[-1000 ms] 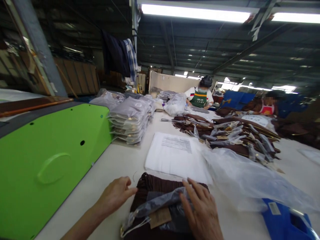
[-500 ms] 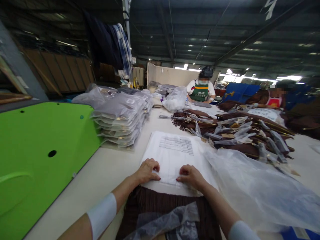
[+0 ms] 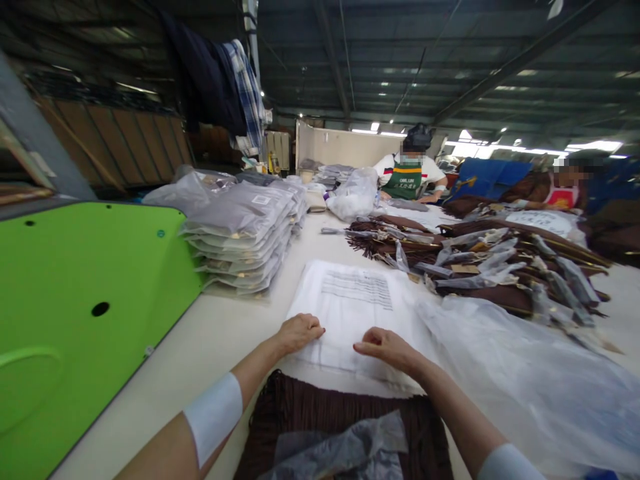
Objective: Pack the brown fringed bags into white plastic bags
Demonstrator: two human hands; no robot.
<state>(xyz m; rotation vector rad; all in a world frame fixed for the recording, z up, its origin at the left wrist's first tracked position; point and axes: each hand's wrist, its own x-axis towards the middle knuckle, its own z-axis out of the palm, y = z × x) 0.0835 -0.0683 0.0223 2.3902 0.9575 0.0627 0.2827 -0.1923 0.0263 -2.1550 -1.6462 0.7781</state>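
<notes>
A stack of clear plastic bags with printed lines of text lies on the table in front of me. On its near left part rests my left hand, fingers stretched forward over the plastic and thumb mostly hidden. My right hand is over the near right part, thumb and fingers apart with nothing visible between them. Closer to me lies a dark brown fringed textile piece. A crumpled strip of greyish plastic is on top of it.
Bagged grey items are stacked left, beside a green panel. Brown fringed pieces with plastic-wrapped parts are piled right, behind a loose plastic sheet. Two people work across the table, one in a green apron.
My left hand has gone from a curled grasp at the bags' near edge to lying flatter, slightly farther forward. My right hand's fingers have loosened. The view has shifted slightly.
</notes>
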